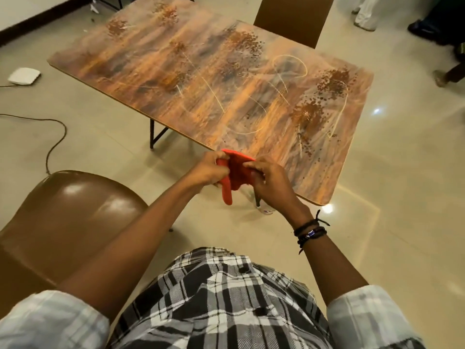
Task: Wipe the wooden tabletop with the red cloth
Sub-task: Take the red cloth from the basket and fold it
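Observation:
The red cloth (235,173) is bunched between both my hands, just over the near edge of the wooden tabletop (206,79). My left hand (207,168) grips its left side, and a rolled strip of cloth hangs down below that hand. My right hand (270,178) pinches the cloth's right side. The cloth is held in the air and does not lie flat on the table. The tabletop is a patterned orange-brown board with pale scratch-like lines, and nothing stands on it.
A brown chair (65,222) stands at my near left, and another brown chair (293,18) at the table's far side. A cable (54,137) and a white device (24,76) lie on the tiled floor at left. People's feet (439,78) show at the far right.

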